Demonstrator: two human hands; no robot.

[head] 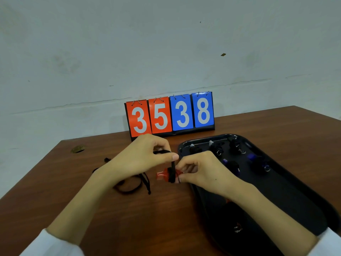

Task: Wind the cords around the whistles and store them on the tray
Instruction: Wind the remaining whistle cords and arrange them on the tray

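Observation:
A red whistle point(162, 176) hangs above the table's middle, its body partly wrapped in black cord point(172, 168). My right hand point(201, 170) pinches the whistle's right end. My left hand point(145, 156) pinches the cord just above the whistle, holding it taut. More black cord point(136, 183) lies looped on the table under my left wrist. The black tray point(287, 196) sits to the right. Several wound whistles lie in its far part, some with grey mouthpieces point(211, 144) and some blue point(251, 157).
A flip scoreboard point(169, 115) reading 3538 stands at the table's back edge against the wall. A small brownish mark point(77, 149) shows near the far left corner. The brown table point(92, 209) ends at left.

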